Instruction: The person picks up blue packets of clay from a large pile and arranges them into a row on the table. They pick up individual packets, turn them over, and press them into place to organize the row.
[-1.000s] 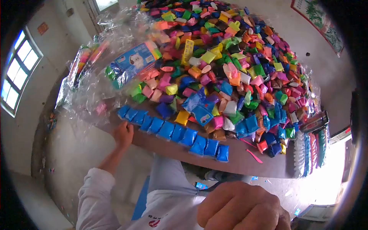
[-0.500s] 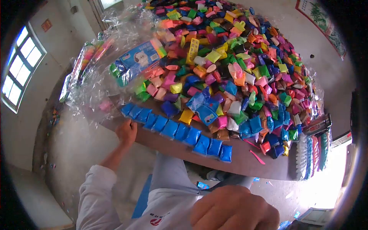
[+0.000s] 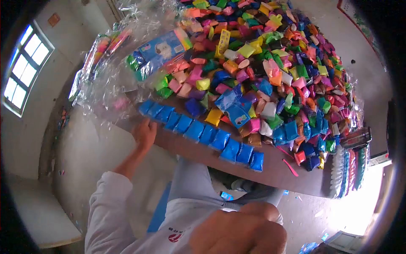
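A strip of several blue packets point(image 3: 195, 130) lies slantwise along the near side of the brown table point(image 3: 270, 173). At the table's edge, just below the strip's left end, is my left hand point(image 3: 144, 134). Its fingers are bent and close together; whatever they hold, if anything, is hidden. My right hand point(image 3: 241, 232) is raised near the camera, in front of my body and clear of the table. It is curled into a fist with its back toward me, so its inside cannot be seen.
A large heap of colourful small packets point(image 3: 253, 63) covers the table's far part. Clear plastic wrapping point(image 3: 105, 80) and a blue printed pack point(image 3: 163, 48) lie at left. A pink plastic tool point(image 3: 290, 167) rests near the front edge, with packet strips point(image 3: 344, 173) at right.
My right hand has moved left and slightly down in view. The table and packets appear shifted a little up and right as the camera turned. My left hand stays at the table edge.
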The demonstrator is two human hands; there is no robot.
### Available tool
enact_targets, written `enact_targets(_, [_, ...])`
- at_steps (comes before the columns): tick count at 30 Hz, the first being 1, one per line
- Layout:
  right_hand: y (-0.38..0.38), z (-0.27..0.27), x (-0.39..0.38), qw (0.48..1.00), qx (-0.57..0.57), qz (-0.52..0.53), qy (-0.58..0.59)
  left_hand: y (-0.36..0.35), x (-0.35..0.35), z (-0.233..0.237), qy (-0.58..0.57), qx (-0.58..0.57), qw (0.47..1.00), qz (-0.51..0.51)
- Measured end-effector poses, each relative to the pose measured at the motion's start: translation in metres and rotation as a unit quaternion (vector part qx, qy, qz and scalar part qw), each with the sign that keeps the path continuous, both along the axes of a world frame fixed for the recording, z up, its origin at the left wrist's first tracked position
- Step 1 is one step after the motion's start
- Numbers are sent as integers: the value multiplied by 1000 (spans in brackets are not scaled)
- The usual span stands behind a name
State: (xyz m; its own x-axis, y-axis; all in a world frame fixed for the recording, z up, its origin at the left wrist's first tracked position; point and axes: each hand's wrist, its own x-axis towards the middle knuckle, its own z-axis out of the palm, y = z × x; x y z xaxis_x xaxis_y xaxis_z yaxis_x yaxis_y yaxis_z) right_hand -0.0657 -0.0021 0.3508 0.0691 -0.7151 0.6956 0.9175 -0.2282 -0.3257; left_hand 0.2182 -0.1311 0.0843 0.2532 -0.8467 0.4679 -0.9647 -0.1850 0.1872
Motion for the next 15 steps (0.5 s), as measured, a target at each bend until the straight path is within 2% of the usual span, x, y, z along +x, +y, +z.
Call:
enact_targets(7, [-10, -32, 4, 990, -96, 75, 78, 0, -6, 9, -10, -13, 1000, -8])
enact_targets(9, [-1, -39, 16, 996, -30, -32, -83, 0, -3, 6, -8, -13, 1000, -16])
enact_targets(10, [-8, -27, 8, 996, -30, -32, -82, -1, -2, 4, 0, -13, 1000, -19])
enact_targets(12, [-24, 0, -18, 993, -25, 58, 97, -2, -3, 5, 10, -14, 1000, -23])
enact_targets(13, [-27, 1, -17, 993, -25, 58, 98, -2, -5, 8, 2, -23, 999, -23])
enact_targets(15, [-30, 1, -15, 992, -115, -3, 46, -2, -7, 9, -5, -31, 999, -23])
